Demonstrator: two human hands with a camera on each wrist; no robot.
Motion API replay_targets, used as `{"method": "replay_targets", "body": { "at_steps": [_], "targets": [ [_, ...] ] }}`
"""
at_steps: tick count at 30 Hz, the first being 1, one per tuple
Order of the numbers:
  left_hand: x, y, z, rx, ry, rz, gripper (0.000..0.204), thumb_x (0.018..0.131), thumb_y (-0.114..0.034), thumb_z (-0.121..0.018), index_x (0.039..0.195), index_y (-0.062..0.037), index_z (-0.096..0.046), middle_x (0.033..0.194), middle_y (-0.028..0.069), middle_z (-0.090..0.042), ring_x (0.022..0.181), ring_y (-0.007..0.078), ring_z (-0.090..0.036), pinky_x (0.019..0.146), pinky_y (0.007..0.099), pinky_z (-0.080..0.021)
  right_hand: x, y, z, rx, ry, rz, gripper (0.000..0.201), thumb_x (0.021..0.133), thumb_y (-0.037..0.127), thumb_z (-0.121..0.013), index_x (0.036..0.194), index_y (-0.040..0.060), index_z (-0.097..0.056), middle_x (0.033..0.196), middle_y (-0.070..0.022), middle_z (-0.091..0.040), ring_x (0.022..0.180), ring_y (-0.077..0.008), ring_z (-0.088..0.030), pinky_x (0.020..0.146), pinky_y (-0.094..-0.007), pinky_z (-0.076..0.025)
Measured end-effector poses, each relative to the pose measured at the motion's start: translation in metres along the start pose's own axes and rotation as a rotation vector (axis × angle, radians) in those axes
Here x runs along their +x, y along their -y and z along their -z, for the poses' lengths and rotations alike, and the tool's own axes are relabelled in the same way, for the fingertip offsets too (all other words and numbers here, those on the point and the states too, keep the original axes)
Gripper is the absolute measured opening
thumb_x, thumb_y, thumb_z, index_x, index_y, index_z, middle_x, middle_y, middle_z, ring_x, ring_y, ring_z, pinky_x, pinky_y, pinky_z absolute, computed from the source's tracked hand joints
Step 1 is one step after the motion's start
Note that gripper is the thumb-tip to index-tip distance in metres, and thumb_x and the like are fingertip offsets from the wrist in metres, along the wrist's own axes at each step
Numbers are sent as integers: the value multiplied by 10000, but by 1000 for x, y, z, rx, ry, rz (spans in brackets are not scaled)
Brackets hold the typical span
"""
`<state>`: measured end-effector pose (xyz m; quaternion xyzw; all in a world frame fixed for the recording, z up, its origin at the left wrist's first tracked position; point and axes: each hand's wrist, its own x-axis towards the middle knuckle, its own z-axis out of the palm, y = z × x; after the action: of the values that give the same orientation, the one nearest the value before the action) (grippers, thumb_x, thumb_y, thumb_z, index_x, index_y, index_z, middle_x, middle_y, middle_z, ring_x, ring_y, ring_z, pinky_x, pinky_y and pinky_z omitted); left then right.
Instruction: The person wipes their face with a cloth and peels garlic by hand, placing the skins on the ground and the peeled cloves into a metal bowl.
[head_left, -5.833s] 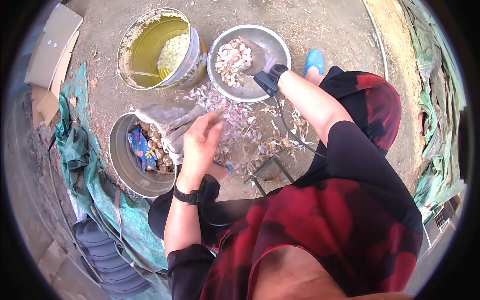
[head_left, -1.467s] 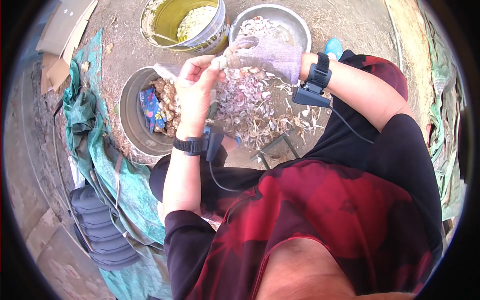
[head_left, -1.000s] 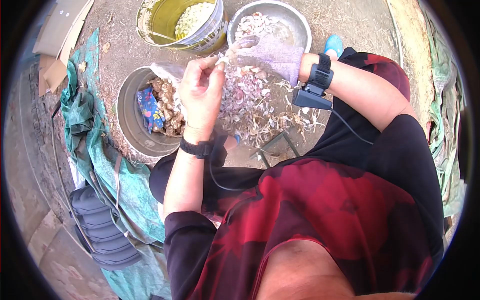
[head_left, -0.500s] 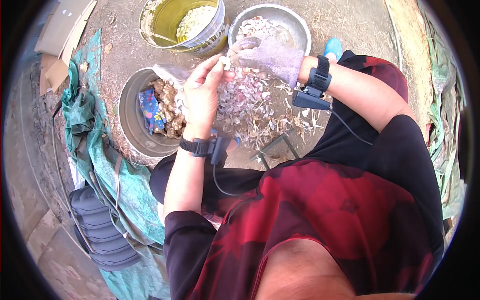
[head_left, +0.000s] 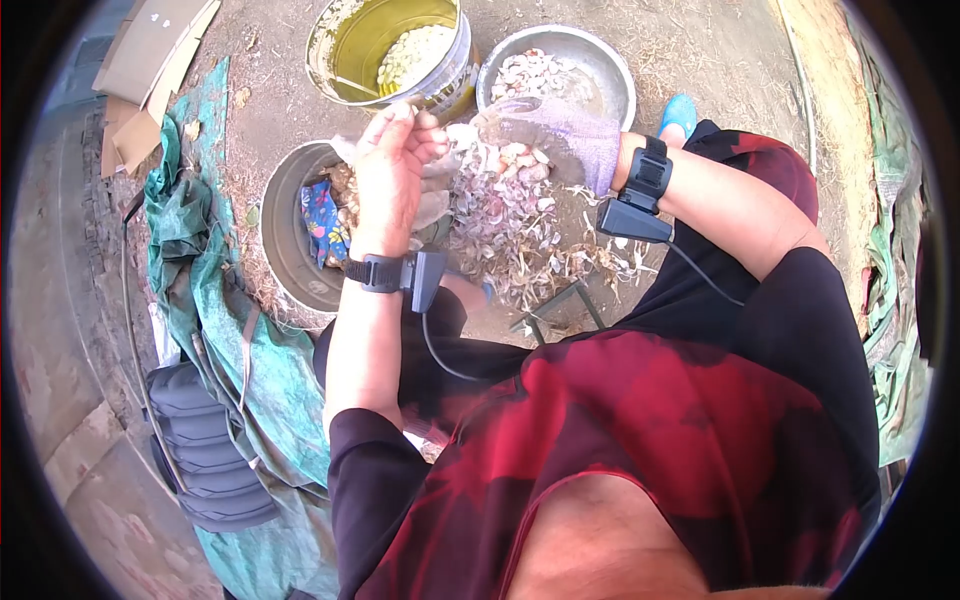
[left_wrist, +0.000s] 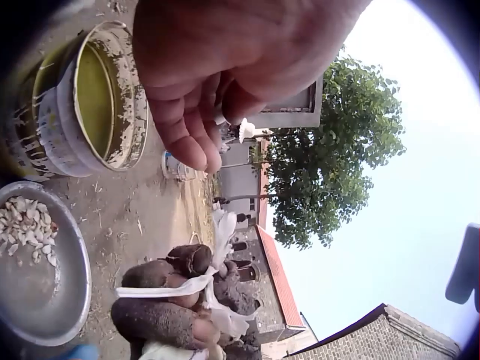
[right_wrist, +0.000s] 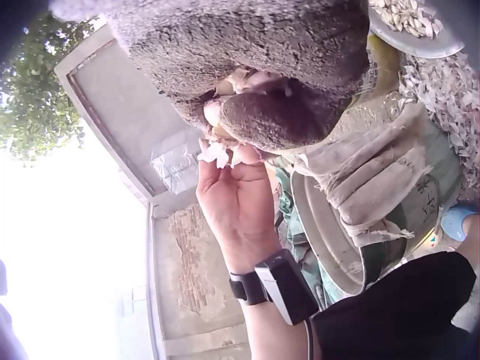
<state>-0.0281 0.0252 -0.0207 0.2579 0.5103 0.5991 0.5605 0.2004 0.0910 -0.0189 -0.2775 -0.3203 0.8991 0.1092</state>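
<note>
Gloved right hand (head_left: 555,135): we grip garlic (right_wrist: 214,112).
Bare left hand (head_left: 392,175): we pinch white skin (right_wrist: 216,154), now drawn farther left.
Peeling: seems one strip further along.

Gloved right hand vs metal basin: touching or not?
Apart. The left wrist view shows it: a strip of bare ground separates the gloved right hand from the rim of the metal basin.
</note>
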Motion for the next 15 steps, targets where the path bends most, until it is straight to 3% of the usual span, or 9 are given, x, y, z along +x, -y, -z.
{"method": "replay_targets", "body": {
  "at_steps": [2,4,5,7,8,10,12,13,15],
  "targets": [
    [25,-32,-11,47,19,-135,330,935,-91,-521,1232,52,-514,969,165,-652,834,264,-669,721,349,-560,10,-11,16,167,-62,-69,389,995,151,-419,1357,10,-440,1311,-108,-547,1125,-152,-570,961,-281,-464],
    [52,-57,-24,519,-24,-319,409,926,-101,-551,1307,26,-474,1046,169,-642,910,246,-663,757,326,-554,34,-30,41,486,683,70,391,996,152,-412,1359,9,-439,1325,-110,-537,1135,-169,-569,982,-299,-456],
    [56,-59,-22,522,-23,-320,409,926,-101,-551,1307,26,-474,1046,169,-642,910,246,-663,757,326,-554,37,-34,46,518,761,70,392,998,160,-407,1359,11,-441,1323,-113,-538,1143,-177,-566,996,-301,-450],
    [63,-64,-27,1283,-189,-662,461,896,-133,-612,1322,-16,-482,1083,136,-635,899,193,-650,779,314,-529,39,-32,43,616,827,39,394,999,162,-407,1362,13,-439,1324,-116,-537,1149,-177,-563,996,-304,-451],
    [60,-59,-29,1286,-175,-663,461,896,-133,-612,1322,-16,-482,1083,136,-635,899,193,-650,779,314,-529,38,-33,44,720,892,1,396,999,164,-408,1365,15,-437,1325,-118,-536,1154,-177,-559,996,-306,-453],
    [27,-52,-40,1036,22,-350,475,848,-157,-685,1289,-65,-536,1113,97,-626,944,163,-628,795,300,-507,38,-37,49,648,836,46,399,999,167,-409,1369,20,-434,1306,-119,-546,1124,-179,-574,970,-298,-467],
    [-6,-35,-44,865,227,-205,405,872,-144,-679,1256,-70,-575,1024,34,-646,884,79,-594,739,219,-493,38,-39,53,485,721,114,406,1000,175,-411,1379,30,-426,1267,-120,-568,1065,-184,-603,919,-283,-496],
    [-16,-27,-45,905,248,-166,352,858,-125,-696,1193,-53,-615,956,5,-636,818,44,-566,700,201,-468,-1,-1,-12,350,-79,-79,206,972,234,-504,954,47,-587,791,-101,-592,525,-98,-522,421,-182,-435],
    [-30,-18,-43,867,158,-114,230,858,-111,-693,1074,-40,-657,803,-14,-615,701,38,-539,651,202,-454,-7,-4,-16,265,-16,-69,218,971,244,-507,975,40,-585,785,-92,-586,551,-101,-531,421,-183,-433]
  ]
}}
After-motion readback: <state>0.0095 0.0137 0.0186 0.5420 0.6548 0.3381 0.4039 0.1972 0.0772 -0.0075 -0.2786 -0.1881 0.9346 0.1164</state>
